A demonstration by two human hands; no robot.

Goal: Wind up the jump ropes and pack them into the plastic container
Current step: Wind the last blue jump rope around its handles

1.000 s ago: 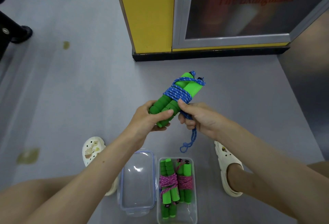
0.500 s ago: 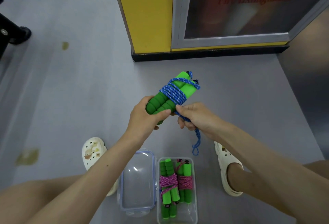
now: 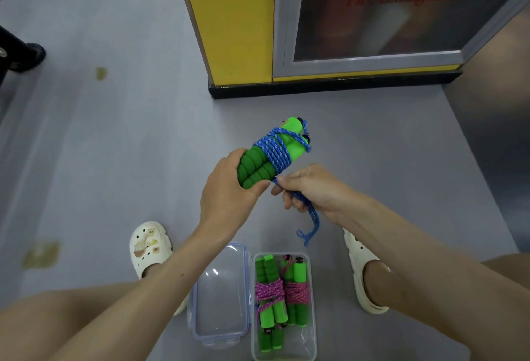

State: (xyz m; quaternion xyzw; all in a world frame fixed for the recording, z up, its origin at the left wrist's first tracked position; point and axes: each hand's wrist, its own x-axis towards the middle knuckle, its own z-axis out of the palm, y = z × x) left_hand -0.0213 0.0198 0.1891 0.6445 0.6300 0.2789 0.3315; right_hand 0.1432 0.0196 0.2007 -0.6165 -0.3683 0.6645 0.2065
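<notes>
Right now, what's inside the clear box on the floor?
Two green-handled jump ropes wound in pink cord lie side by side in the box. Anything beneath them is hidden.

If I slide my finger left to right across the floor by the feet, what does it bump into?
Left white clog, clear lid, plastic container with pink jump ropes inside, right white clog.

Matt foam handles [image 3: 258, 165], braided blue cord [image 3: 276, 150], glossy clear plastic container [image 3: 311, 332]

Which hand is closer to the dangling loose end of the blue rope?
Right. The right hand holds the rope just above the loose end; the left hand grips the green handles, farther away.
</notes>
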